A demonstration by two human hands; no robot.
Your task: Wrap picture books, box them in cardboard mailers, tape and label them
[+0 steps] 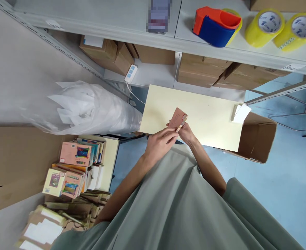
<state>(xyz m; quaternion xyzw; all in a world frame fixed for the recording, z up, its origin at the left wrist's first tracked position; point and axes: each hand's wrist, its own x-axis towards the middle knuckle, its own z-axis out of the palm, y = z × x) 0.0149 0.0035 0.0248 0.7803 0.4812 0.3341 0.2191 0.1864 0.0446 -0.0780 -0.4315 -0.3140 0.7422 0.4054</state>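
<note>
A pink book [177, 117] is clamped in the right hand [186, 133] above the near edge of the cream table [207, 113]; the left hand [160, 143] meets its lower end, grip unclear. Tabletop stretches rightward to white cards [241, 114] beside an open carton [258, 139].

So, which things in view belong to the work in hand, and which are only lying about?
Likely in use:
pink book, held in the right hand, left hand touching it
cream table below
perhaps the stacked books

Seemingly lying about:
tape dispenser
yellow tape rolls
power strip
</note>
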